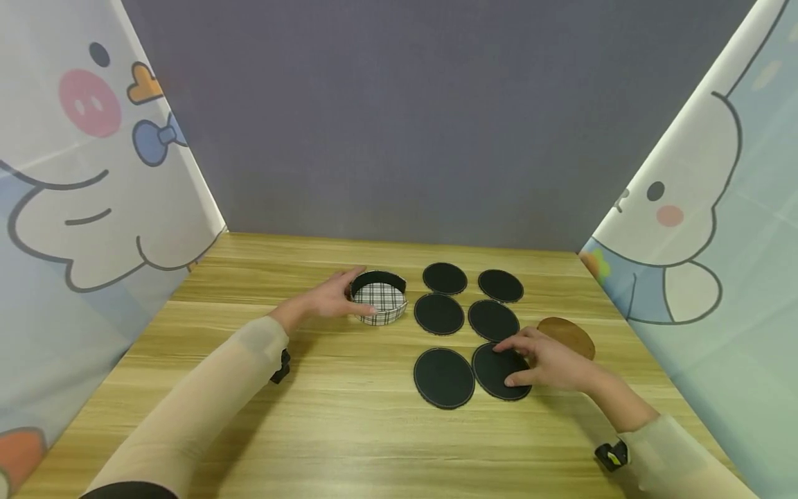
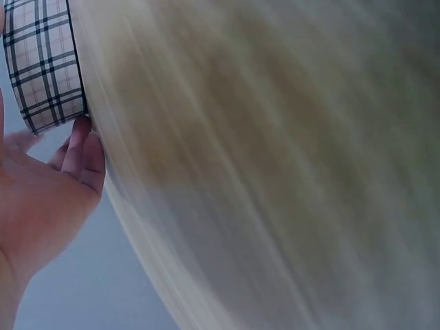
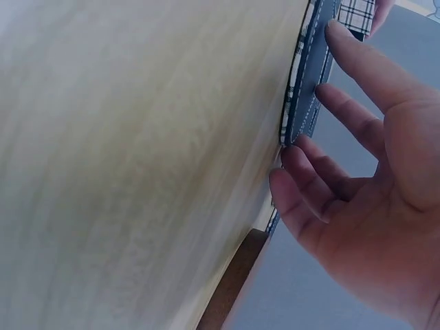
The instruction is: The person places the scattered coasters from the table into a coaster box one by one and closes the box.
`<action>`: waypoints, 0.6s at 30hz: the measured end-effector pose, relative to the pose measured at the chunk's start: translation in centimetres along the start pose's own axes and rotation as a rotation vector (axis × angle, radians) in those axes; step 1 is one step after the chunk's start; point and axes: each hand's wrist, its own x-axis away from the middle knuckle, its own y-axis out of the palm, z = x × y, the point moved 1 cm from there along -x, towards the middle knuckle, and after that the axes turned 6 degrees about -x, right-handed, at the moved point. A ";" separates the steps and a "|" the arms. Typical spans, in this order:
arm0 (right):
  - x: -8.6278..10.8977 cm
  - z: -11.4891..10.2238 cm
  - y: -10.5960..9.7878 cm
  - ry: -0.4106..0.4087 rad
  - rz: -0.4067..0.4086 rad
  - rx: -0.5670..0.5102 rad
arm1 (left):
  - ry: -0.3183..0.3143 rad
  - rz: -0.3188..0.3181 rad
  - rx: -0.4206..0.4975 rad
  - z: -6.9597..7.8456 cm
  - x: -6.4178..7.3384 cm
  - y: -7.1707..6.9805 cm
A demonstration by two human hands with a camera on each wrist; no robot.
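A round coaster holder [image 1: 379, 296] with a black-and-white plaid lining and a gap in its wall stands on the wooden table. My left hand [image 1: 333, 298] holds it from the left, thumb along the front and fingers behind. Its plaid side shows in the left wrist view, fingertips at its lower edge. Over the nearest right black round coaster [image 1: 489, 367] is my right hand [image 1: 551, 362], its fingers spread. In the right wrist view, the thumb and index fingertip are right at the coaster's face, the other fingers by its edge.
More black coasters lie in two columns, among them a front left one [image 1: 444, 378], a middle one [image 1: 439, 314] and a back right one [image 1: 501, 285]. A brown round disc [image 1: 570, 336] lies behind my right hand. A grey panel [image 1: 399, 125] stands behind the table [image 1: 349, 430].
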 end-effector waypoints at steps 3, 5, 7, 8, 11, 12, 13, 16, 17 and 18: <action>0.0 0.1 0.1 0.004 0.001 0.014 | 0.005 -0.002 -0.001 0.0 -0.2 0.0; 0.0 0.1 0.1 0.014 0.001 0.013 | 0.010 -0.003 0.006 0.0 -0.2 0.0; 0.1 0.0 0.2 0.021 0.004 0.014 | 0.017 -0.003 0.014 0.0 -0.3 0.0; 0.1 0.0 0.2 0.024 0.006 0.014 | 0.019 -0.004 0.018 -0.1 -0.3 0.1; 0.2 0.1 0.3 0.030 0.009 0.015 | 0.023 -0.007 0.020 -0.2 -0.5 0.1; 0.3 0.1 0.3 0.033 0.009 0.012 | 0.023 -0.009 0.020 -0.2 -0.5 0.2; 0.3 0.1 0.4 0.037 0.010 0.010 | 0.023 -0.013 0.024 -0.2 -0.5 0.1; 0.4 0.1 0.5 0.055 0.013 0.018 | 0.021 -0.020 0.033 -0.1 -0.4 0.0; 0.5 0.0 0.6 0.060 0.015 0.019 | 0.021 -0.023 0.040 -0.1 -0.4 0.0; 0.5 0.0 0.6 0.062 0.017 0.025 | 0.020 -0.026 0.047 0.0 -0.3 -0.1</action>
